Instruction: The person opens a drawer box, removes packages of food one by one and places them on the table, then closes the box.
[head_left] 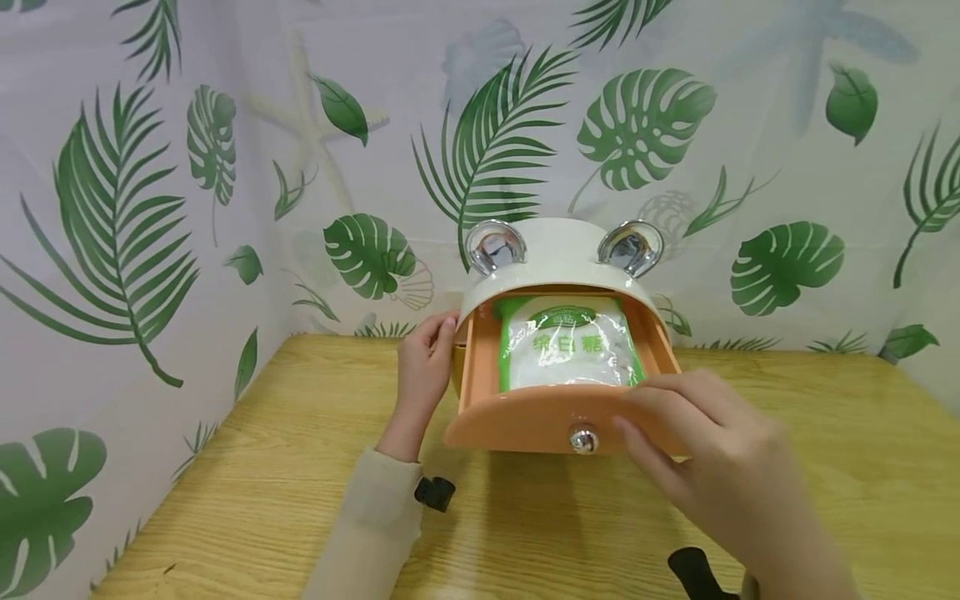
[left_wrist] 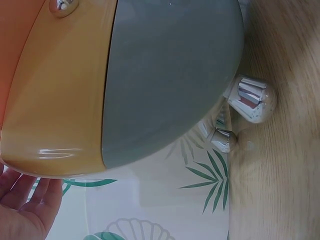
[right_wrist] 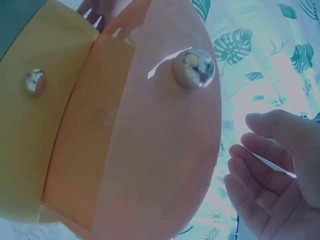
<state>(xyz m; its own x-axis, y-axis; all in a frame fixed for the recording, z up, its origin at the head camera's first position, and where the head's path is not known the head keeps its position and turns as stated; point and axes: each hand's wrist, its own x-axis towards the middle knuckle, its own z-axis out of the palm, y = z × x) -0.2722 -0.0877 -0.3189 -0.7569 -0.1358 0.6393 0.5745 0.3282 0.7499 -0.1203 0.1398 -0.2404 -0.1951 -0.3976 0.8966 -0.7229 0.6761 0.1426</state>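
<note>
A small drawer cabinet (head_left: 562, 242) with a white domed top and two shiny ears stands on the table. Its orange top drawer (head_left: 517, 421) is pulled out and has a silver knob (head_left: 583, 439). Inside lies a green and white bag of sugar (head_left: 562, 354). My left hand (head_left: 423, 367) rests its fingers against the cabinet's left side. My right hand (head_left: 720, 458) hovers by the drawer front's right end, fingers loosely bent and holding nothing; the right wrist view shows a gap between them. A yellow drawer (left_wrist: 60, 95) and a grey-green one (left_wrist: 170, 85) below it are closed.
Silver feet (left_wrist: 252, 97) carry the cabinet on the wooden table (head_left: 847, 467). Behind it hangs a leaf-patterned cloth (head_left: 480, 108), which also runs along the left side. Dark straps (head_left: 435, 493) sit near both wrists.
</note>
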